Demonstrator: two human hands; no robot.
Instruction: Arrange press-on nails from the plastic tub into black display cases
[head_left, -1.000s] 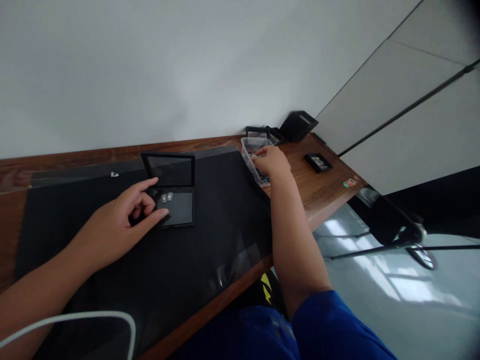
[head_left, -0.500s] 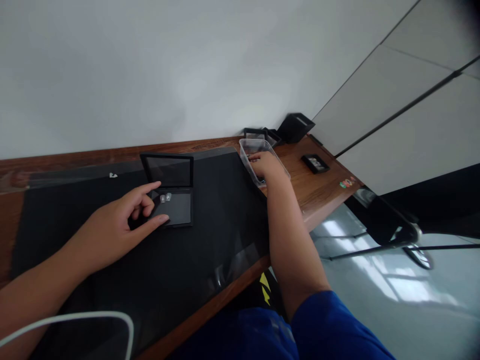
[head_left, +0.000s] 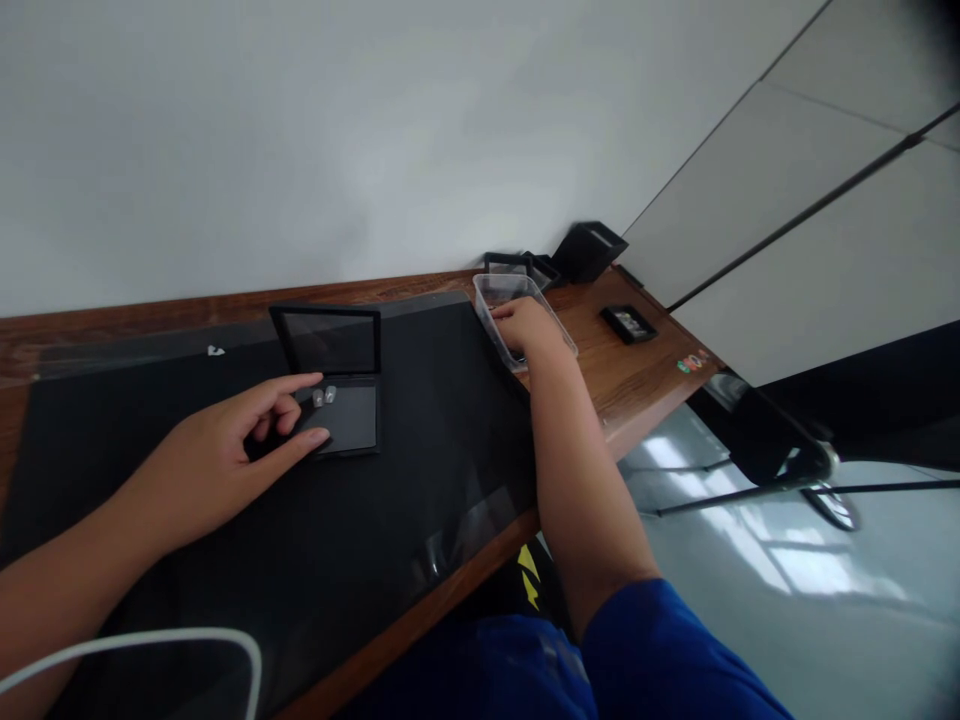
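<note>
A black hinged case [head_left: 352,418] lies open on the dark mat, its clear-windowed lid [head_left: 330,340] tilted back. Two small shiny, pale pieces [head_left: 324,397] sit side by side near the upper left of its grey inner pad. At the case's left edge is my left hand [head_left: 255,430], thumb and forefinger spread apart around that side, nothing between them. My right hand [head_left: 521,322] reaches down into a clear plastic container [head_left: 559,335]; its fingertips are partly hidden by the hand and the wall, and what they touch inside is not clear.
Behind the container stand black cases [head_left: 510,264] and a black box [head_left: 590,250]. A closed black case with pale pieces [head_left: 628,324] and colourful stickers [head_left: 692,361] are on the wood at right. A white scrap [head_left: 216,351] lies left; a white cable [head_left: 187,634] crosses the foreground.
The view has shifted slightly, so things sit a little further left. Both hands keep nearly the same places, the left at the case and the right inside the container.
</note>
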